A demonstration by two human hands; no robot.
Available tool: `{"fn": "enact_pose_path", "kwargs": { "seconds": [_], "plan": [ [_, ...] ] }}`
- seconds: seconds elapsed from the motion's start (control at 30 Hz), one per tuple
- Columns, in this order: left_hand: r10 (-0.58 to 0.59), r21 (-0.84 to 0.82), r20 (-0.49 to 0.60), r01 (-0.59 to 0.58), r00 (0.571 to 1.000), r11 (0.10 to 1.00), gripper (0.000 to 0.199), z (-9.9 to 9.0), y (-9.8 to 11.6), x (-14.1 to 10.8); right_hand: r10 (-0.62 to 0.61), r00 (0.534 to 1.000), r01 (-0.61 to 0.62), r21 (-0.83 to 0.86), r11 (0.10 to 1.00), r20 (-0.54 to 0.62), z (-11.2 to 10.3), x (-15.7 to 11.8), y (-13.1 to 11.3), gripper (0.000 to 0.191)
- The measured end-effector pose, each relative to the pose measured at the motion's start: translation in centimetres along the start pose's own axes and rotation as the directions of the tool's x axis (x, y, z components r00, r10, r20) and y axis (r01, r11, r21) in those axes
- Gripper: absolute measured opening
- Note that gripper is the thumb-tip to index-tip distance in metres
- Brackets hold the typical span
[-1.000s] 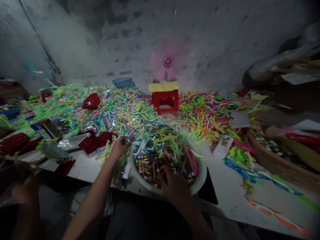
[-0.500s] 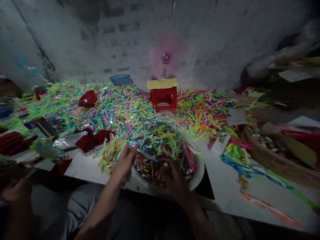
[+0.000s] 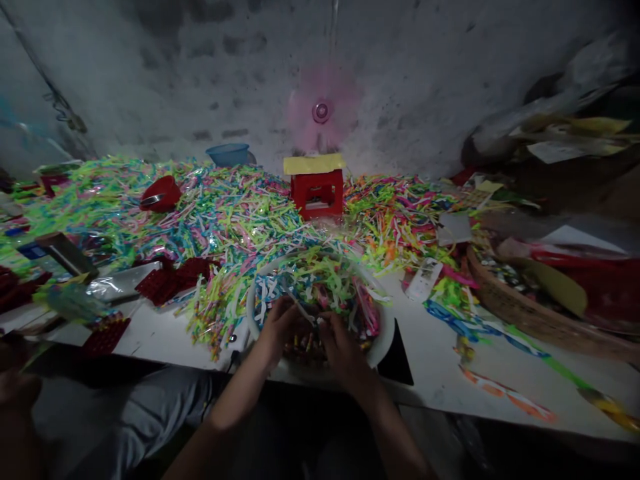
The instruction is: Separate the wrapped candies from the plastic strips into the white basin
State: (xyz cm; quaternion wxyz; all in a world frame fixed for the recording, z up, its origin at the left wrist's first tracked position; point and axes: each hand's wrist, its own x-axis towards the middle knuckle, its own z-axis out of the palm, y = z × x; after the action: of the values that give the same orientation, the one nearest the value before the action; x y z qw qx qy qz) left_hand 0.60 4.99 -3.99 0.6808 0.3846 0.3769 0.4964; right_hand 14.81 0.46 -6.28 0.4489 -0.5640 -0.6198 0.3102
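Over a round white basin (image 3: pixel 386 337), my two hands are nearly touching. My left hand (image 3: pixel 281 325) is closed with bent fingers on a thin white ribbon strip (image 3: pixel 300 307), which slants up and left across the basin. My right hand (image 3: pixel 341 339) is pinched at the strip's lower end, around a small pale piece mostly hidden by the fingertips. Green, blue and pink strips (image 3: pixel 320 273) fill the back of the basin. Small dark striped pieces (image 3: pixel 306 348) lie at its front, partly covered by my hands.
A large heap of coloured strips (image 3: pixel 240 207) spreads behind the basin. On it stand a red stool (image 3: pixel 317 193), a red bowl (image 3: pixel 161 195) and a blue basin (image 3: pixel 229 154). A pink fan (image 3: pixel 321 112) is behind. Another person's hand (image 3: pixel 17 390) is at left.
My left hand has moved right and inward from the basin's left rim, bringing the white strip to my right hand. The whole view has shifted slightly.
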Motion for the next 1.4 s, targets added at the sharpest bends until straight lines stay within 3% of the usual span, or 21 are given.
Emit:
{"fn": "enact_pose_path", "kwargs": {
  "seconds": [0.13,0.27,0.4,0.53,0.63,0.73,0.83,0.9,1.1,1.4],
  "plan": [
    [0.029,-0.029,-0.007,-0.029,1.0,0.999,0.034,0.1,-0.1,0.1,-0.026,0.999,0.023,-0.106,0.994,-0.028,0.4,-0.1,-0.1,0.029],
    [0.065,0.046,-0.027,-0.064,0.998,0.997,0.035,0.0,-0.7,0.3,-0.052,0.998,0.038,-0.302,0.953,-0.04,1.3,-0.4,-0.7,0.026],
    [0.077,0.043,0.03,-0.079,0.997,0.996,0.036,-0.2,-0.6,0.2,-0.017,0.999,-0.001,-0.39,0.921,-0.043,1.8,-0.6,-1.2,0.028],
    [-0.032,0.055,0.166,0.023,0.986,0.998,0.037,-0.3,0.4,-0.5,0.038,0.999,-0.04,-0.261,0.964,-0.014,1.0,-0.3,-0.9,0.031],
    [-0.037,0.116,0.229,0.01,0.973,0.993,0.041,-0.2,0.5,-0.6,0.03,0.995,-0.025,-0.052,0.998,0.092,0.2,0.3,-0.3,0.032],
    [0.019,0.082,0.124,-0.029,0.992,0.996,0.04,-0.2,0.1,-0.2,0.036,0.992,-0.042,0.05,0.998,0.118,-0.3,0.6,0.2,0.034],
    [0.046,-0.032,-0.059,-0.048,0.997,0.998,0.041,-0.3,-0.2,0.2,0.031,0.999,-0.031,0.028,0.999,-0.023,-0.1,0.4,0.2,0.038],
    [0.039,-0.082,-0.114,-0.048,0.993,0.995,0.044,-0.3,-0.2,0.4,-0.019,0.996,0.016,-0.04,0.999,-0.092,0.3,0.2,0.2,0.036],
    [0.008,-0.086,-0.092,-0.016,0.996,0.996,0.051,-0.1,0.0,0.4,-0.143,0.987,0.12,-0.243,0.963,-0.078,1.6,-0.2,0.0,0.026],
    [0.025,-0.064,-0.086,-0.031,0.996,0.997,0.048,-0.4,-0.5,0.5,-0.148,0.975,0.116,-0.189,0.975,-0.164,1.2,-0.3,-0.3,0.017]
  ]
}}
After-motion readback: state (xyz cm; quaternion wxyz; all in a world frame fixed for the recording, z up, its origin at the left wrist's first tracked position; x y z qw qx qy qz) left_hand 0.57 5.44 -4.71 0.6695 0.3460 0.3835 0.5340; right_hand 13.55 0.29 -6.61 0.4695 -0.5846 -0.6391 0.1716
